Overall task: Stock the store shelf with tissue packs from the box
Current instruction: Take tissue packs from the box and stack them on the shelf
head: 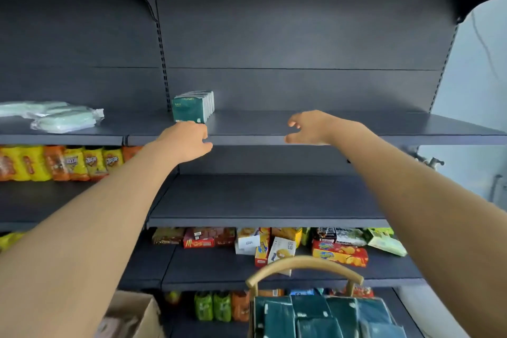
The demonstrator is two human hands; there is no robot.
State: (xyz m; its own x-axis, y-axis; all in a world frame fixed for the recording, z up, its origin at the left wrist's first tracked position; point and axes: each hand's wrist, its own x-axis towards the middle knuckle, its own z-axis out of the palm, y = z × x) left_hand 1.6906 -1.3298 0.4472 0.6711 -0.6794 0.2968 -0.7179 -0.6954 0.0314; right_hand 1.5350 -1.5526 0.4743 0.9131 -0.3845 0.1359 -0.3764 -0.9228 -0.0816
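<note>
Head view. A tissue pack [193,106], a bundle of several flat packets wrapped in green film, stands upright on the dark shelf [356,129]. The left hand [186,140] lies just in front of the pack, at its lower edge, with fingers loosely curled round nothing; whether the fingertips touch the film cannot be told. The right hand [310,127] hovers well to the right of the pack, fingers spread and empty. Far below the pack and to its right, more teal packs [323,315] lie crowded together, awaiting shelving. Judged by appearance, such a bundle is light and soft, its film slick and yielding. It is best taken by its two broad faces or between both palms, without squeezing, and set flat on its base just beside the pack.
</note>
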